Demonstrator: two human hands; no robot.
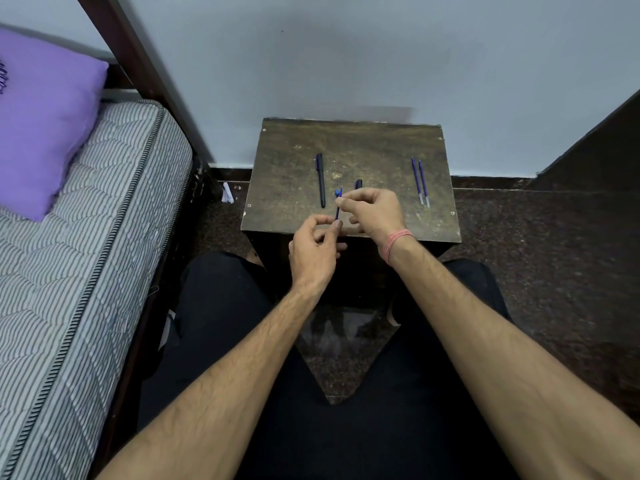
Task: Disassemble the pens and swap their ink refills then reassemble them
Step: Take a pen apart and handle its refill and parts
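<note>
A thin blue ink refill (338, 209) stands nearly upright over the near edge of the small wooden table (381, 147). My left hand (313, 252) pinches its lower end and my right hand (372, 211) pinches its upper part. A small blue piece (336, 192) lies right beside the refill's top. A dark pen (321, 180) lies lengthwise on the table's left half. Another dark pen part (358, 184) pokes out from behind my right hand, mostly hidden. Two blue refills (420, 181) lie side by side near the table's right edge.
A bed with a striped mattress (86, 237) and a purple pillow (41, 126) stands close on the left. The wall (346, 57) rises right behind the table. A dark panel (595, 143) stands at the right. My legs (221, 306) in dark trousers flank the table.
</note>
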